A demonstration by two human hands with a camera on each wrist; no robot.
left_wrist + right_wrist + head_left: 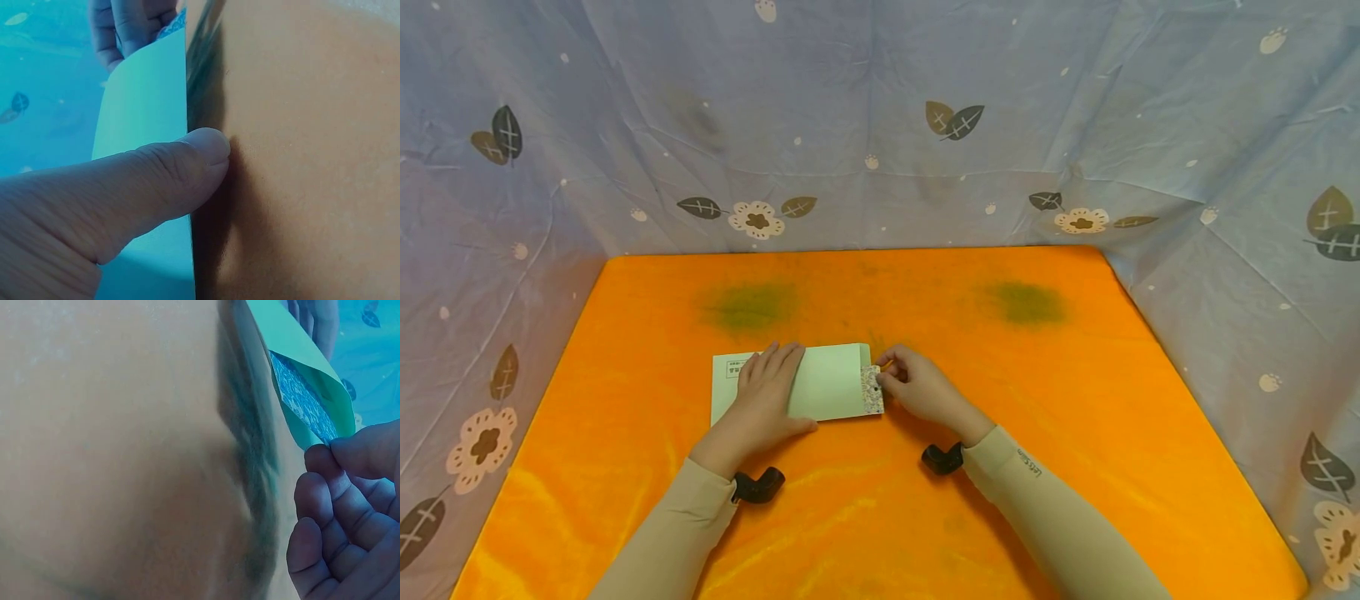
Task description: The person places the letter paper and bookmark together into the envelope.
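Note:
A pale green envelope [831,383] lies lengthwise on the orange cloth, its mouth toward the right. My left hand [763,400] rests across it with the fingers extended to the far edge. Its thumb [200,150] lies over the near edge. From the mouth sticks out the end of a card [871,392] with a small multicoloured pattern and a dark spot near its outer edge; the rest is hidden inside. My right hand [921,387] pinches this end between thumb and index finger. In the right wrist view the envelope's flap [340,400] stands open beside the patterned card [303,394].
The orange cloth [1075,467] covers the table and has two dark greenish patches toward the back. Patterned fabric [865,142] hangs behind and on both sides. A black wrist device [760,485] sits at the left cuff and another black device [942,458] at the right.

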